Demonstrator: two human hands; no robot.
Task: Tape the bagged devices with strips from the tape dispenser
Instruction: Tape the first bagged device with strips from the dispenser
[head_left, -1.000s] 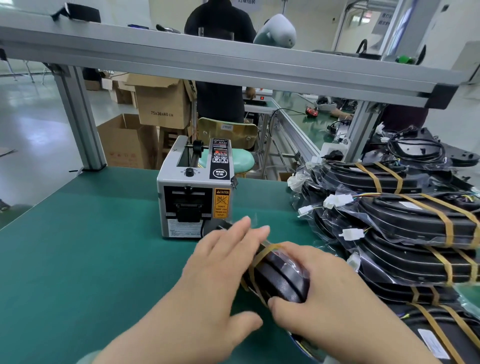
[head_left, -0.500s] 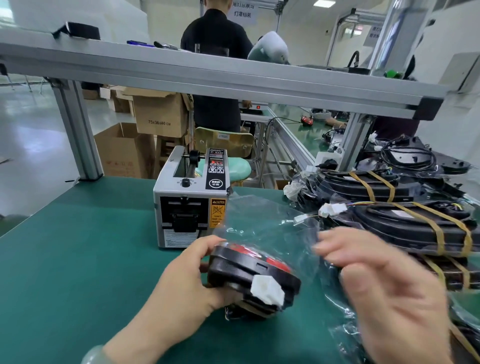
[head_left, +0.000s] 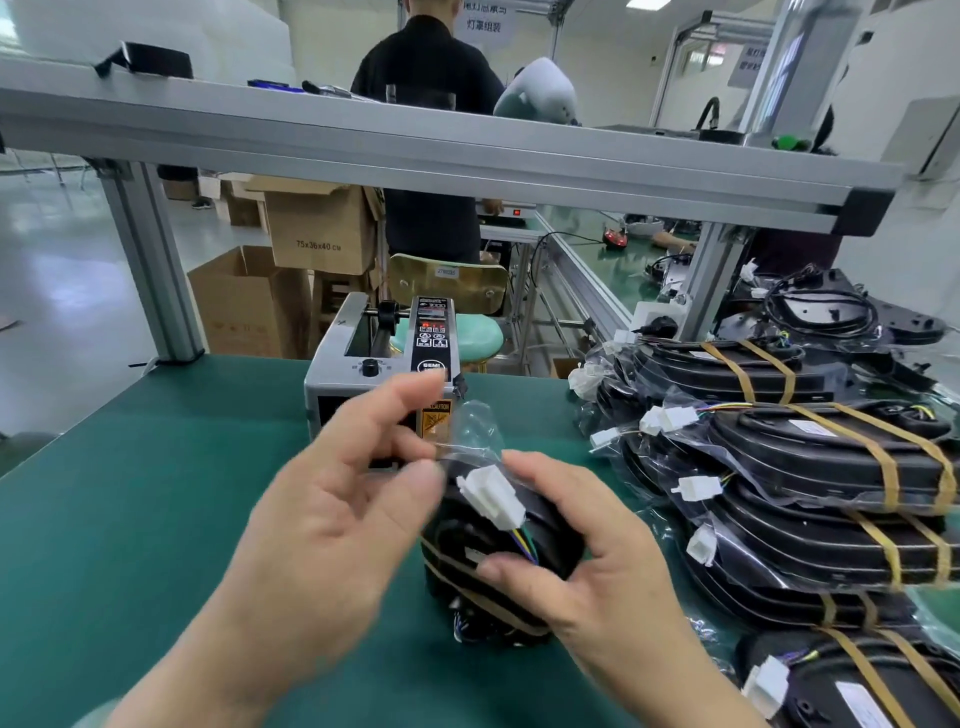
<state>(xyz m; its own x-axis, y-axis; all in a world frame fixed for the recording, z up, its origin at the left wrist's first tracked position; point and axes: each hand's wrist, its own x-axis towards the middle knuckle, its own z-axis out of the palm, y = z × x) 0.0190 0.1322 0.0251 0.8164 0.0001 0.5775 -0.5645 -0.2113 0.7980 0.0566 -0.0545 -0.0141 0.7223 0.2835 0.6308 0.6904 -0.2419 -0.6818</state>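
Flat matt green mat (head_left: 130, 519) across the bench, no shine at all. Near centre, the bagged device (head_left: 457, 540): dull black plastic under clear, crinkly, glossy film, a smooth white plastic connector (head_left: 491, 496) on top and a matt tan tape strip (head_left: 483, 597) round it. Behind it, the tape dispenser (head_left: 332, 384) has a grey painted casing and a glossy black label panel. Satin aluminium frame (head_left: 415, 156) overhead. Far left, plain brown cardboard boxes (head_left: 317, 228). On the right, film glinting over the stack of taped devices (head_left: 831, 467).
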